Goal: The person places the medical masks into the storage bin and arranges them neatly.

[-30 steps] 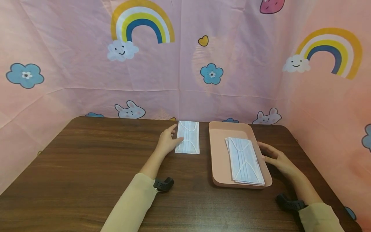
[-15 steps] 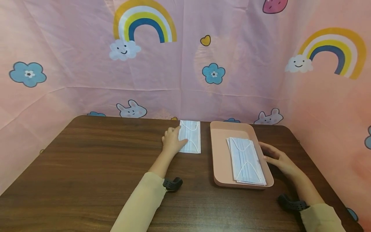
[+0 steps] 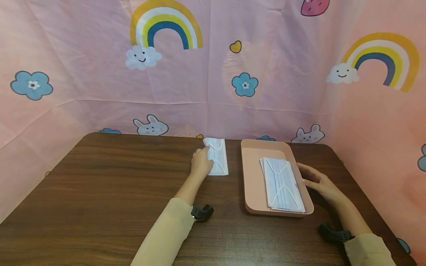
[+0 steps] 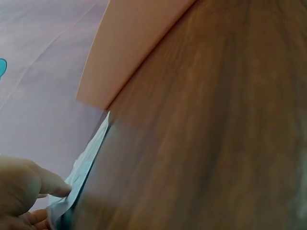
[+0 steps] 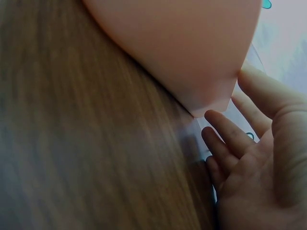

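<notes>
My left hand (image 3: pixel 201 163) pinches the left edge of a pale blue face mask (image 3: pixel 219 158) with white ear loops. In the left wrist view the thumb (image 4: pixel 53 184) lies on top of the mask (image 4: pixel 88 160), fingertips go beneath it, and that edge is bent up off the table. Beside it stands a shallow pink tray (image 3: pixel 253 188), holding a small pile of similar masks (image 3: pixel 283 184). My right hand (image 3: pixel 322 183) rests against the tray's right side, thumb at the rim and fingers loosely spread, as the right wrist view shows.
The dark wooden table (image 3: pixel 110 192) runs under everything. A pink patterned cloth (image 3: pixel 213 74) hangs behind and along both sides of it. Each wrist wears a black band, the left band (image 3: pixel 202 213) and the right band (image 3: pixel 334 233).
My left hand has moved right onto the mask's left edge and taken hold of it. The mask has shifted slightly left and its edge has curled. My right hand keeps its place at the tray.
</notes>
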